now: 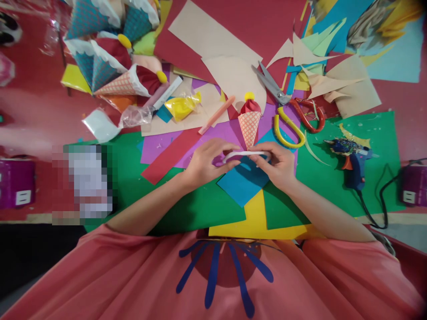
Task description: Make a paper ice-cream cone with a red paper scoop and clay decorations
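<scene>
Wearing a salmon-pink top [133, 284], loose and wide, with dark blue stripes [213, 275] fanning out across the chest. Forearms bare, hands bare, no rings or watch.

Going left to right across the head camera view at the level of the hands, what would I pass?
Left hand → white strip held between both hands → right hand → blue glue gun → purple box at the edge.

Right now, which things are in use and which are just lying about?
In use: left hand and right hand holding the white strip; paper cone just beyond.
Lying about: scissors, glue gun, finished cones, paper scraps.
</scene>
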The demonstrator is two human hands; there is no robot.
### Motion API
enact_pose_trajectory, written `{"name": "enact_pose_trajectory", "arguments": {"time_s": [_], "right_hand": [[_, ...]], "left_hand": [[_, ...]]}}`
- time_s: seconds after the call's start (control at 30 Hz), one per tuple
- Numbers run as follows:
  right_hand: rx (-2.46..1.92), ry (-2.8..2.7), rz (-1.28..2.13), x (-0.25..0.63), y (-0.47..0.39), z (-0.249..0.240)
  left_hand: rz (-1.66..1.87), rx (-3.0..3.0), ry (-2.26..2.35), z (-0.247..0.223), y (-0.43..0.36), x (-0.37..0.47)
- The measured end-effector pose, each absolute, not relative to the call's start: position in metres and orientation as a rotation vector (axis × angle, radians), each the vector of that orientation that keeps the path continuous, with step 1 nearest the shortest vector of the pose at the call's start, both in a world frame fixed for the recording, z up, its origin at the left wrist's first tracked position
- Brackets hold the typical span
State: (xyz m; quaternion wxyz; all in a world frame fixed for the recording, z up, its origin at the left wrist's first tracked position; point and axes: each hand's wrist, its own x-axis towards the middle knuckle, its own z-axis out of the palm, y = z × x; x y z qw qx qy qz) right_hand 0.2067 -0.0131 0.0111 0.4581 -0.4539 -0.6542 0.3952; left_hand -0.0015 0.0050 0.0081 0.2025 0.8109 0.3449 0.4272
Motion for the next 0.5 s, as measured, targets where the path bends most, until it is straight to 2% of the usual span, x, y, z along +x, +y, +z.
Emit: {"name": "enact_pose_trajectory", "arguments": {"time_s": [0.5], "right_hand": [[-1.178, -1.397, 1.106, 0.2084, -0.0101, 0.0069]], "left_hand": [[1.208, 2.195, 1.157, 0.0113, 0.0056, -0.0034]]}}
